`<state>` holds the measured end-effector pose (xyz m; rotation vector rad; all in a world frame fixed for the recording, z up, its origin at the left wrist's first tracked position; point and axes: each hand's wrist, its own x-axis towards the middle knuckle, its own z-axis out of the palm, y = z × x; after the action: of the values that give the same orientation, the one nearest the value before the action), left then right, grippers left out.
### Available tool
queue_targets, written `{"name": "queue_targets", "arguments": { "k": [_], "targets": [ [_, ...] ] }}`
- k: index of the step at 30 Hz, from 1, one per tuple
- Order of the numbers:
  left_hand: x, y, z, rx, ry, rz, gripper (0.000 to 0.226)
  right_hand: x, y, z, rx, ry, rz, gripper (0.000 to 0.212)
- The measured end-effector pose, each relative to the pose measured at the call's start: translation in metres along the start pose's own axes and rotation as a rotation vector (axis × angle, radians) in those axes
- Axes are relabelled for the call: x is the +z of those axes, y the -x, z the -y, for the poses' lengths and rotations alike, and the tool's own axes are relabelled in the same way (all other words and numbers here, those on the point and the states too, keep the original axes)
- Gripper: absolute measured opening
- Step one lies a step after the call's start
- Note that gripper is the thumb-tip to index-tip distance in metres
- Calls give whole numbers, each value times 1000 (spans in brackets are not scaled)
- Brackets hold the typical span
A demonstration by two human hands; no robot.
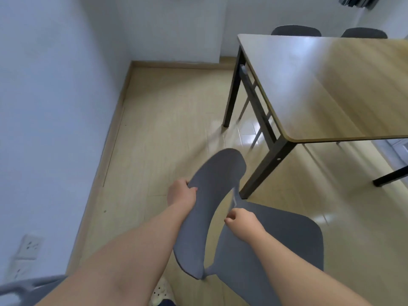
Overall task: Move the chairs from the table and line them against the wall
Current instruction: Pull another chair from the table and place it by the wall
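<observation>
A grey chair [271, 244] stands just in front of me, off the near corner of the wooden table [326, 85]. My left hand [180, 192] grips the left edge of its curved backrest [209, 195]. My right hand [241, 220] is closed on the backrest's right edge, where it meets the seat. Two more grey chairs [295, 30] [364, 33] show only their backrest tops behind the table's far side. The white wall [50, 107] runs along the left.
Open wooden floor [167, 120] lies between the wall and the table's black legs [231, 91]. Part of another grey chair [24, 290] shows at the bottom left by wall sockets [28, 246]. My shoe [162, 291] is beneath the held chair.
</observation>
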<state>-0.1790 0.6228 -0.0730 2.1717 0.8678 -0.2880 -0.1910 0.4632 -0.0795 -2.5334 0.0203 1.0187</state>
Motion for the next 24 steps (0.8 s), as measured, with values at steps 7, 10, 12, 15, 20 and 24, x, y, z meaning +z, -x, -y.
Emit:
{"name": "queue_targets", "arguments": {
  "k": [7, 10, 12, 15, 20, 24],
  "targets": [
    [-85, -48, 63, -70, 66, -82, 21, 40, -11, 106, -57, 34, 31, 30],
    [-113, -63, 92, -100, 96, -125, 13, 53, -17, 140, -87, 71, 57, 23],
    [-133, -71, 111, -129, 107, -161, 27, 61, -20, 162, -100, 94, 73, 16],
    [-162, -82, 138, -174, 118, -210, 39, 73, -23, 191, -125, 115, 93, 23],
    [-209, -96, 172, -210, 149, -268, 25, 90, -29, 239, -176, 155, 123, 34],
    [-240, -102, 188, -172, 102, -286, 32, 108, -30, 277, -228, 215, 145, 33]
  ]
}}
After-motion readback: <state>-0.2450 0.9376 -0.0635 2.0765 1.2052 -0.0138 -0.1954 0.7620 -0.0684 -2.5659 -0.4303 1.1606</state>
